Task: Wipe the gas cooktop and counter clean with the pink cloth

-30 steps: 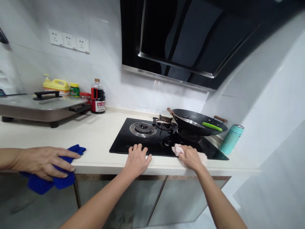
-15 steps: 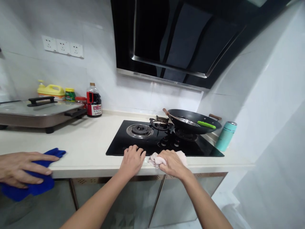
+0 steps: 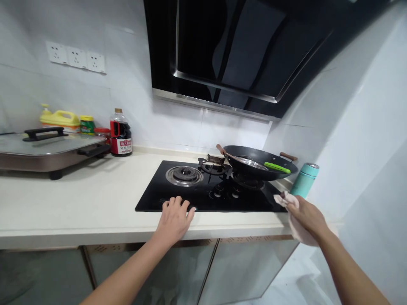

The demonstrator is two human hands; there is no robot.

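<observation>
My left hand [image 3: 174, 218] rests with its fingers spread on the front edge of the black gas stove [image 3: 203, 201] and the pale countertop [image 3: 95, 203]. At the stove's right front corner, my right hand [image 3: 307, 216] grips a whitish-pink cloth [image 3: 302, 233], part of which hangs over the counter's edge. Just behind that hand stands a turquoise thermos [image 3: 305, 180], its lower part covered. On the right burner sits a black wok [image 3: 248, 167] with wooden handles, a metal lid or dish and a bright green-handled utensil [image 3: 277, 167] in it.
An electric pan with a glass lid [image 3: 54, 146] stands at the left. Behind it are a yellow jug [image 3: 65, 120], a green jar [image 3: 87, 125] and a soy sauce bottle [image 3: 121, 135]. A dark range hood [image 3: 222, 55] hangs low over the stove.
My right hand has moved right with the cloth, from the stove's front middle to its right corner. My left hand stays nearly in place. Another person's hand with a blue cloth has left view.
</observation>
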